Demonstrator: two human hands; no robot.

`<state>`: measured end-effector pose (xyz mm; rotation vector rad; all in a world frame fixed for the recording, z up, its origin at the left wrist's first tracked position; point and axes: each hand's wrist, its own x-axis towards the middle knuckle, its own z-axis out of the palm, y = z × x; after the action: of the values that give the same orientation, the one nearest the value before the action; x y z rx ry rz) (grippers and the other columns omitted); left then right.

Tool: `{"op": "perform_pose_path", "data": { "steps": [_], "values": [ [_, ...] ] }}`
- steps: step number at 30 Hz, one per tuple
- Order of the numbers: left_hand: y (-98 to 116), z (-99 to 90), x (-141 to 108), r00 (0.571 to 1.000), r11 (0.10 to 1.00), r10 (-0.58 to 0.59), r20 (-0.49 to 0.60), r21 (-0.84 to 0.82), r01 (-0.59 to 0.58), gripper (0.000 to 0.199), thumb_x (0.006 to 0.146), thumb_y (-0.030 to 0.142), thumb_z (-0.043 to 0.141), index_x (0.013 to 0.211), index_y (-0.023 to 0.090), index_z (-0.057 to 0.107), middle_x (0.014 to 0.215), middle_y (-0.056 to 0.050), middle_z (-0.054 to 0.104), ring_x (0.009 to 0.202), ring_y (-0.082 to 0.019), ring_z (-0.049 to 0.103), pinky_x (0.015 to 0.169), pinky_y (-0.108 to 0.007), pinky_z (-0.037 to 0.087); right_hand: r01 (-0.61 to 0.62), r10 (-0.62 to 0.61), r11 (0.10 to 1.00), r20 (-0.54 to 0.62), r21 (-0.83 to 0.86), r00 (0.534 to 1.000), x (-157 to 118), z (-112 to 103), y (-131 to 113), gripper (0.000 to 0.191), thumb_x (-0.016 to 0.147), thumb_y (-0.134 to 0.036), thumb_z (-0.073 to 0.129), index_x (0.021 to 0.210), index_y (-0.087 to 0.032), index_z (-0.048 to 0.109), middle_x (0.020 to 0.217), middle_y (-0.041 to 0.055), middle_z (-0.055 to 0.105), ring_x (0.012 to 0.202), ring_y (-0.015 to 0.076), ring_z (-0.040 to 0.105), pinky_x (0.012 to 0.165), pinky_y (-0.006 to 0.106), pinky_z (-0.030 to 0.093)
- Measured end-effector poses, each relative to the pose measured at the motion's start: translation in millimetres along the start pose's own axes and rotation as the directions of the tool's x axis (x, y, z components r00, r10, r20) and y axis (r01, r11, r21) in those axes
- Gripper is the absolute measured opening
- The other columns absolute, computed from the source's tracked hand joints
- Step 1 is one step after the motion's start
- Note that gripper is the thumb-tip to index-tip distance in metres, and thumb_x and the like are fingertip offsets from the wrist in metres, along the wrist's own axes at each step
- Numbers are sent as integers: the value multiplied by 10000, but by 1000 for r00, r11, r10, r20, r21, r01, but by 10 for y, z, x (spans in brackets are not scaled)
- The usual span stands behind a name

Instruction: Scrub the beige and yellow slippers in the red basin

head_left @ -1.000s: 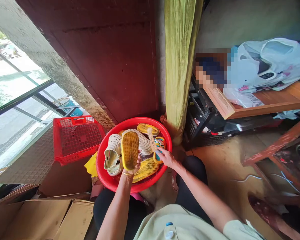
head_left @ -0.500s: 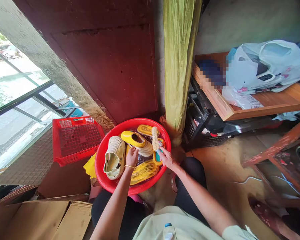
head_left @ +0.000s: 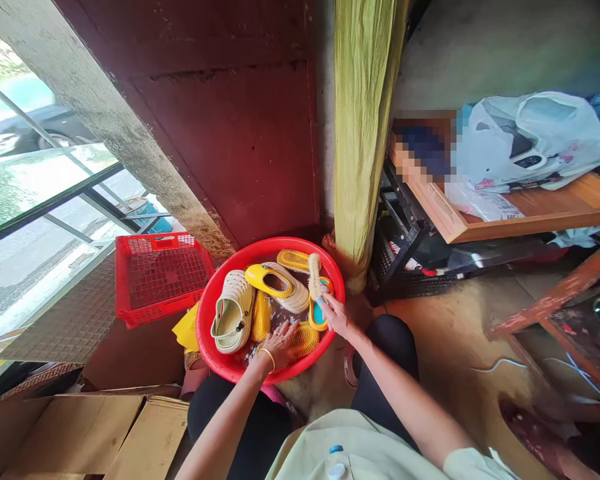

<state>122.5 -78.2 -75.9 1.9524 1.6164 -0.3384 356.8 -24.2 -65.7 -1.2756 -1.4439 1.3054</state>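
In the head view, a red basin [head_left: 207, 293] of water holds several shoes. My left hand [head_left: 279, 343] lies with fingers spread on a shoe with a yellow wavy-tread sole [head_left: 305, 339], turned bottom up near the basin's front. The fingers of my right hand [head_left: 336, 315] are closed around the handle of a scrub brush [head_left: 315, 275], whose pale bristles stand above the right side of the basin. Below the brush is a yellow and teal shoe [head_left: 319, 313]. A cream clog [head_left: 234, 310] leans at the left, and a yellow-and-cream shoe [head_left: 270, 279] sits mid-basin.
A red plastic crate [head_left: 165, 277] stands left of the basin, with cardboard boxes [head_left: 80, 427] in front of it. Behind are a dark red door [head_left: 230, 133] and a yellow-green curtain [head_left: 365, 133]. A wooden tray [head_left: 530, 227] with plastic bags is at the right.
My left hand has moved from mid-basin toward the front, its fingers now spread on the yellow sole. The right hand keeps the brush in nearly the same place.
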Motion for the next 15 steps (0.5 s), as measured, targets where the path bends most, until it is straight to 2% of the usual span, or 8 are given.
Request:
{"op": "perform_pose_path", "data": {
  "steps": [2, 4, 6, 9, 11, 15],
  "values": [
    [2, -30, 1, 999, 998, 1, 43, 70, -4, 1155, 691, 431, 778, 1649, 231, 165, 1691, -222, 201, 1546, -438, 219, 1175, -658, 265, -2, 2, 1000, -4, 4, 1000, -1, 6, 14, 638, 935, -631, 491, 1331, -146, 615, 606, -50, 545, 445, 109, 478, 447, 223, 389],
    [-8, -45, -14, 999, 997, 35, 8, 73, -36, 1136, 680, 412, 781, 1641, 252, 197, 1666, -221, 268, 1522, -433, 285, 1161, -632, 313, 6, -6, 1000, -12, 2, 1000, -10, 9, 21, 639, 939, -623, 478, 1342, -143, 605, 614, -51, 549, 432, 104, 465, 436, 221, 379],
    [-35, -44, -45, 992, 996, 84, -91, 32, -81, 1065, 697, 386, 757, 1623, 260, 248, 1615, -210, 367, 1477, -401, 383, 1164, -573, 346, 20, -20, 1000, -15, -1, 1000, -26, 10, 16, 634, 949, -608, 457, 1356, -141, 594, 616, -54, 545, 419, 99, 457, 428, 220, 372],
    [-105, -33, -114, 962, 987, 140, -234, -44, -155, 980, 702, 338, 732, 1585, 200, 330, 1521, -213, 480, 1408, -365, 479, 1174, -491, 368, 34, -35, 999, -9, -20, 999, -47, 13, -9, 638, 949, -601, 453, 1364, -135, 588, 616, -57, 543, 406, 92, 447, 421, 219, 366],
    [-159, -47, -173, 937, 972, 163, -309, -110, -206, 956, 689, 325, 740, 1559, 173, 376, 1492, -219, 505, 1394, -368, 491, 1172, -485, 379, 16, -17, 999, -10, -27, 1000, -53, 17, -20, 664, 939, -609, 457, 1383, -130, 574, 617, -58, 548, 395, 91, 440, 408, 219, 356],
    [-255, -185, -344, 881, 898, 166, -443, -301, -320, 898, 650, 320, 793, 1489, 218, 491, 1456, -182, 553, 1335, -382, 539, 1152, -531, 399, -13, 13, 1000, -26, -28, 1000, -39, 29, 2, 687, 953, -611, 415, 1437, -135, 526, 610, -63, 560, 370, 101, 444, 392, 223, 370]
  ]
}}
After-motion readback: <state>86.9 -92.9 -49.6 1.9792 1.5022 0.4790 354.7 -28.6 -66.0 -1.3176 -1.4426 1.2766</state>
